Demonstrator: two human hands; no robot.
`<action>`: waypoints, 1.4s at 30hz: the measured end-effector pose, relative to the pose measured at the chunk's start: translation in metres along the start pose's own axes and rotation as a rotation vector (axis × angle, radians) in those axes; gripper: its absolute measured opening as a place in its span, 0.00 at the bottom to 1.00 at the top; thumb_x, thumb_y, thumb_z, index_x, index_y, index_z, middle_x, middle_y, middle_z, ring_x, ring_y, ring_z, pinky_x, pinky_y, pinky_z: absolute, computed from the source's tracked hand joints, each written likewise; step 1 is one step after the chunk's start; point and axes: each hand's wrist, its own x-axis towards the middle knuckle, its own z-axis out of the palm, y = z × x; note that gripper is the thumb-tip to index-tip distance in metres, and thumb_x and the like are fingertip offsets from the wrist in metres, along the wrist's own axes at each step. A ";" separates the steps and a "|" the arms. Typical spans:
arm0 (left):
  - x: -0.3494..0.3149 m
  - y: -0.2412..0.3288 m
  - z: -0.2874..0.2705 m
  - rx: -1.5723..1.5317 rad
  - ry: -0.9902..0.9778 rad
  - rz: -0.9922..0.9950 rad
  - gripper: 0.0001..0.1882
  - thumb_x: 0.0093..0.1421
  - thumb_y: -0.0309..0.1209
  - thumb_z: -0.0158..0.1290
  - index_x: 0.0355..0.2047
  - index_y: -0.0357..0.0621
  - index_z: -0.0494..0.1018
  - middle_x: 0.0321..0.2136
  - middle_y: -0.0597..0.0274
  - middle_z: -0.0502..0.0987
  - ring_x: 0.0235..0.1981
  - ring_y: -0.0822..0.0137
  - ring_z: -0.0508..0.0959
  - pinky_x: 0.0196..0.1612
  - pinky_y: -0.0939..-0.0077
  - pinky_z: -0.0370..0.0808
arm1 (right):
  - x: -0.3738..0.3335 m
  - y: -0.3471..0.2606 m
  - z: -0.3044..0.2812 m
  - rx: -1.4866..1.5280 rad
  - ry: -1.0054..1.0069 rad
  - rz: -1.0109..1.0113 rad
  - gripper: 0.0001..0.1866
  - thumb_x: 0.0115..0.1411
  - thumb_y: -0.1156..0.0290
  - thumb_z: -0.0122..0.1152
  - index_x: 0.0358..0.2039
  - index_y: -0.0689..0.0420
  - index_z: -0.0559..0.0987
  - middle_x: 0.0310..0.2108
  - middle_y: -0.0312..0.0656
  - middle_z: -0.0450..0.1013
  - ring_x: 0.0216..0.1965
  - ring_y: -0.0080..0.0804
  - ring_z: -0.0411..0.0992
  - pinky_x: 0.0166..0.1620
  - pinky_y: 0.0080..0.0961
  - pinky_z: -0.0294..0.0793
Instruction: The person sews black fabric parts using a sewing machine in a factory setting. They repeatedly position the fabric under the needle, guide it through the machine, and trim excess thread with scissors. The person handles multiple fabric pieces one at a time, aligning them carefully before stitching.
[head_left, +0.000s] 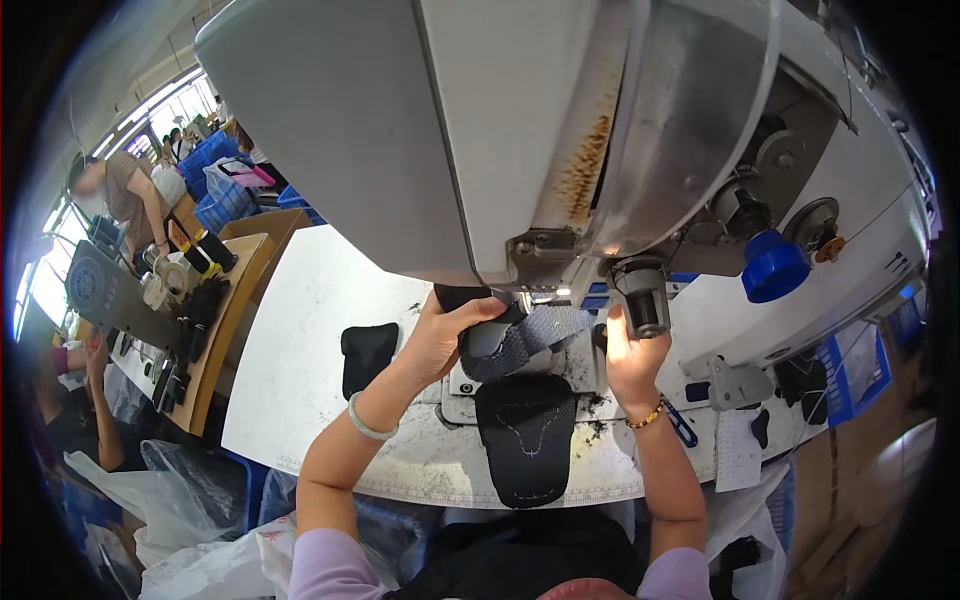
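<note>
In the head view, the thumb of the left hand (447,338) lies across the dark edge of a grey mesh fabric piece (497,357), seemingly pinching it; the other fingertips are hidden beneath. The right hand (636,368) is raised beside the dark metal cylinder (641,298) of the machine, its index finger pointing up and the others curled; the cylinder covers part of them, so I cannot tell whether they grip anything. The mesh piece sits between the two hands, under the light-grey sewing machine head (330,130). A pale bangle (371,420) circles the left wrist, and a gold-coloured beaded bracelet (648,413) the right. Just below the mesh piece, a black tongue-shaped fabric piece (527,445) with a pale stitched outline reaches the front edge of the white worktable (285,370). To the left lies a smaller black rounded fabric piece (369,358); dark lint is scattered around. By the right forearm lie a slim blue tool (683,428) and a white paper sheet (738,452). A blue ribbed knob (775,267) projects from the machine. Farther left, a wooden table (238,300) carries thread spools (212,250), with a co-worker (132,195) leaning beyond it.
</note>
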 end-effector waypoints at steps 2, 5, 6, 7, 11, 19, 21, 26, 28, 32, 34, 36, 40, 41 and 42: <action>-0.004 -0.007 -0.001 -0.010 0.029 0.017 0.12 0.52 0.23 0.56 0.39 0.34 0.72 0.32 0.60 0.77 0.33 0.70 0.77 0.42 0.78 0.75 | -0.002 0.000 -0.004 -0.067 -0.010 -0.215 0.15 0.49 0.87 0.54 0.36 0.57 0.76 0.35 0.41 0.72 0.26 0.29 0.72 0.24 0.20 0.71; -0.011 -0.014 0.007 -0.028 0.039 0.107 0.08 0.54 0.24 0.54 0.35 0.36 0.74 0.30 0.63 0.76 0.31 0.74 0.76 0.36 0.82 0.73 | -0.004 -0.007 -0.002 -0.173 -0.055 -0.470 0.16 0.45 0.84 0.59 0.35 0.53 0.77 0.37 0.40 0.70 0.25 0.30 0.72 0.25 0.21 0.72; -0.012 -0.018 0.009 -0.038 0.040 0.137 0.07 0.55 0.24 0.54 0.34 0.36 0.74 0.30 0.64 0.76 0.30 0.75 0.75 0.36 0.82 0.73 | -0.005 -0.010 -0.001 -0.170 -0.092 -0.473 0.16 0.45 0.83 0.59 0.36 0.52 0.77 0.37 0.39 0.69 0.24 0.30 0.72 0.25 0.21 0.72; -0.012 -0.023 0.012 -0.025 0.082 0.195 0.06 0.55 0.25 0.54 0.32 0.36 0.74 0.29 0.65 0.75 0.29 0.76 0.74 0.34 0.83 0.72 | -0.006 -0.013 0.000 -0.167 -0.129 -0.476 0.17 0.44 0.83 0.59 0.36 0.52 0.77 0.36 0.39 0.69 0.24 0.30 0.72 0.25 0.21 0.73; -0.021 -0.027 0.025 -0.032 0.140 0.260 0.05 0.55 0.25 0.54 0.31 0.37 0.73 0.28 0.66 0.75 0.29 0.76 0.74 0.34 0.82 0.71 | -0.008 -0.012 0.004 -0.142 -0.198 -0.482 0.20 0.43 0.80 0.60 0.39 0.49 0.78 0.37 0.39 0.68 0.25 0.29 0.73 0.25 0.21 0.74; -0.026 -0.042 0.043 0.148 0.272 0.521 0.04 0.58 0.23 0.52 0.33 0.36 0.73 0.29 0.66 0.75 0.31 0.77 0.72 0.36 0.81 0.69 | -0.008 -0.009 0.006 -0.066 -0.197 -0.453 0.25 0.40 0.80 0.60 0.42 0.48 0.77 0.39 0.41 0.68 0.26 0.28 0.74 0.26 0.21 0.75; -0.027 -0.041 0.044 0.226 0.289 0.567 0.05 0.58 0.24 0.52 0.33 0.35 0.73 0.29 0.66 0.75 0.31 0.76 0.72 0.36 0.81 0.69 | -0.010 -0.011 0.009 -0.022 -0.173 -0.445 0.27 0.37 0.79 0.63 0.42 0.46 0.77 0.40 0.41 0.67 0.24 0.24 0.72 0.24 0.18 0.73; -0.032 -0.032 0.036 0.255 0.259 0.423 0.08 0.60 0.29 0.50 0.31 0.35 0.73 0.26 0.68 0.74 0.28 0.77 0.71 0.33 0.83 0.68 | -0.014 -0.016 0.006 0.002 -0.280 -0.429 0.22 0.38 0.80 0.64 0.37 0.47 0.81 0.36 0.37 0.68 0.21 0.21 0.67 0.22 0.15 0.69; -0.036 -0.027 0.029 0.126 0.242 0.307 0.11 0.61 0.32 0.48 0.31 0.34 0.73 0.24 0.69 0.72 0.27 0.78 0.70 0.31 0.83 0.67 | -0.011 -0.018 0.002 -0.002 -0.308 -0.485 0.19 0.41 0.85 0.58 0.35 0.53 0.81 0.37 0.39 0.69 0.24 0.25 0.70 0.24 0.16 0.69; -0.038 -0.039 -0.019 0.543 0.412 0.940 0.02 0.53 0.25 0.48 0.24 0.41 0.68 0.30 0.64 0.67 0.29 0.69 0.65 0.39 0.76 0.64 | -0.009 -0.021 0.002 -0.010 -0.299 -0.507 0.19 0.40 0.85 0.61 0.34 0.51 0.83 0.34 0.35 0.68 0.23 0.23 0.68 0.22 0.15 0.67; -0.040 -0.031 -0.030 1.153 0.333 1.296 0.14 0.47 0.23 0.52 0.37 0.44 0.72 0.37 0.59 0.65 0.38 0.63 0.68 0.42 0.73 0.64 | -0.007 -0.022 0.001 -0.019 -0.297 -0.503 0.18 0.41 0.82 0.62 0.35 0.49 0.83 0.33 0.33 0.68 0.22 0.22 0.67 0.23 0.16 0.68; -0.041 -0.030 -0.024 1.551 0.255 1.531 0.16 0.46 0.26 0.54 0.38 0.49 0.74 0.38 0.61 0.65 0.40 0.63 0.68 0.43 0.72 0.64 | -0.006 -0.023 0.001 -0.042 -0.292 -0.499 0.18 0.42 0.77 0.64 0.37 0.45 0.82 0.33 0.31 0.68 0.20 0.20 0.67 0.23 0.16 0.71; -0.035 -0.032 -0.004 1.710 0.173 1.545 0.16 0.47 0.29 0.58 0.39 0.54 0.77 0.41 0.65 0.70 0.46 0.65 0.68 0.47 0.71 0.64 | -0.006 -0.024 -0.001 -0.104 -0.275 -0.513 0.18 0.43 0.77 0.64 0.37 0.44 0.81 0.33 0.30 0.69 0.26 0.23 0.68 0.28 0.19 0.71; -0.037 -0.029 0.001 1.653 0.132 1.504 0.14 0.49 0.27 0.55 0.38 0.47 0.77 0.41 0.62 0.73 0.45 0.63 0.71 0.46 0.68 0.69 | -0.005 -0.027 -0.001 -0.153 -0.245 -0.547 0.17 0.44 0.77 0.64 0.37 0.44 0.81 0.33 0.30 0.69 0.29 0.24 0.69 0.30 0.20 0.71; -0.036 -0.023 0.005 1.616 0.049 1.472 0.14 0.49 0.27 0.54 0.38 0.44 0.77 0.40 0.61 0.74 0.44 0.62 0.73 0.46 0.67 0.71 | -0.003 -0.028 -0.001 -0.202 -0.208 -0.580 0.17 0.45 0.77 0.64 0.37 0.45 0.80 0.33 0.30 0.69 0.31 0.26 0.69 0.32 0.21 0.72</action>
